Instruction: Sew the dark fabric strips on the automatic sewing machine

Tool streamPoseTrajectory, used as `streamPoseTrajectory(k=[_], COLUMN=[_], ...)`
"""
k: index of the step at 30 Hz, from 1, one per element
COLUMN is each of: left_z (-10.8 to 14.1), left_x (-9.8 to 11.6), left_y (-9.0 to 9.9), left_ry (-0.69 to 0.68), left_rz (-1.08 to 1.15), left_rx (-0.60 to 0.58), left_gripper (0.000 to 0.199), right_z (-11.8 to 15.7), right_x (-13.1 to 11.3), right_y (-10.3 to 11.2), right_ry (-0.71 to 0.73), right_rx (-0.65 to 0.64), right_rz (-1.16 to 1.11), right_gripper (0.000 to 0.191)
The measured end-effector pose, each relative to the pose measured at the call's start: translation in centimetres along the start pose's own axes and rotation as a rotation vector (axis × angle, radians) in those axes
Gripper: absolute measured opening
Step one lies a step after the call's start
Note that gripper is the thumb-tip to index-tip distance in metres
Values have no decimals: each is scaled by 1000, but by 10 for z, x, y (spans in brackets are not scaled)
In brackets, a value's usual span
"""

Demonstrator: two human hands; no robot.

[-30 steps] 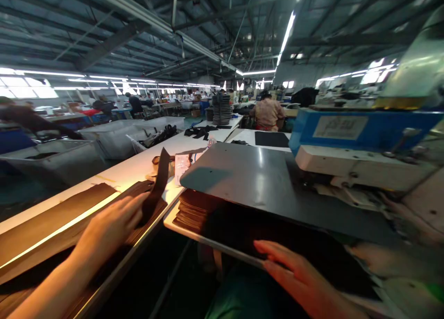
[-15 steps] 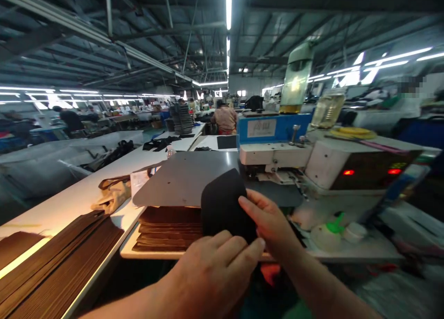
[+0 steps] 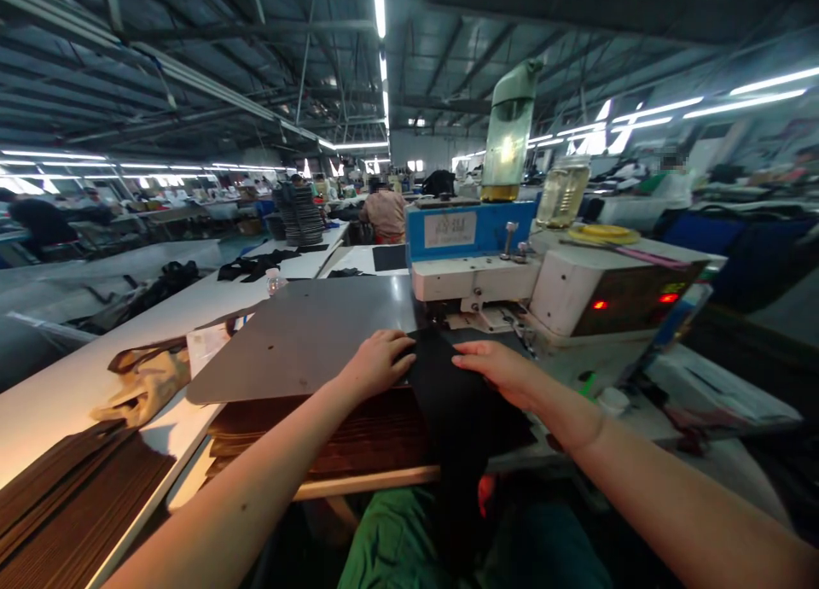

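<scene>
A black fabric piece [image 3: 448, 393] runs from the front of the blue and white sewing machine [image 3: 473, 277] down over the table's front edge. On its left edge my left hand [image 3: 380, 363] is closed, fingers and thumb pinching the cloth above the grey metal plate [image 3: 307, 324]. My right hand [image 3: 490, 367] pinches the right edge, thumb and forefinger together. The far end of the cloth lies just before the machine's clamp. Beneath the plate sits a stack of dark fabric pieces [image 3: 364, 440], partly behind my left forearm.
At the left lie a brown fabric stack [image 3: 83, 504] and a tan cloth bundle [image 3: 150, 380]. A control box [image 3: 614, 294] with red lights stands right, with a yellow coil [image 3: 601, 233] on top. A person [image 3: 384, 213] sits farther back.
Both hands have moved forward toward the machine, and the black fabric, upright before, now stretches flat toward the clamp. My left hand has moved off to the fabric's left edge. The view has shifted right.
</scene>
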State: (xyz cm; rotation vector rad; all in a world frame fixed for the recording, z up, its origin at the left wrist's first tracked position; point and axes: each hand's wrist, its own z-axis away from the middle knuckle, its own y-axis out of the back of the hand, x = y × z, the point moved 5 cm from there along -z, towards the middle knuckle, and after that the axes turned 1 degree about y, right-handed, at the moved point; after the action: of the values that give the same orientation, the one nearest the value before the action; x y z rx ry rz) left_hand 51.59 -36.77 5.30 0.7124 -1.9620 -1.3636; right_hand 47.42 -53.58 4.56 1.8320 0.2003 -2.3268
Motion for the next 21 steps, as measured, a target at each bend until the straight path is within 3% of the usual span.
streamPoseTrajectory(k=[3,6,10,16,21], left_z=[-10,-20,-25,-20,-22], left_x=[2,-1,-6,-1,1], left_y=[0,-1,-5,-3,-4], left_ry=[-9,4,1,-21,-2], left_rz=[2,-6,-2,-53,-134], left_rx=[-9,-10,24,53,47], left_gripper=[34,33,34,27,37], right_z=[-16,-37,-58,-69,-73], right_x=[-5,-8,-14,-24,-28], right_y=[11,15,18,12,6], right_ry=[-11,26,120,167,195], right_rx=[133,164,228,270,281], right_rz=[143,243,570,911,1088], right_gripper=[24,23,18,24,22])
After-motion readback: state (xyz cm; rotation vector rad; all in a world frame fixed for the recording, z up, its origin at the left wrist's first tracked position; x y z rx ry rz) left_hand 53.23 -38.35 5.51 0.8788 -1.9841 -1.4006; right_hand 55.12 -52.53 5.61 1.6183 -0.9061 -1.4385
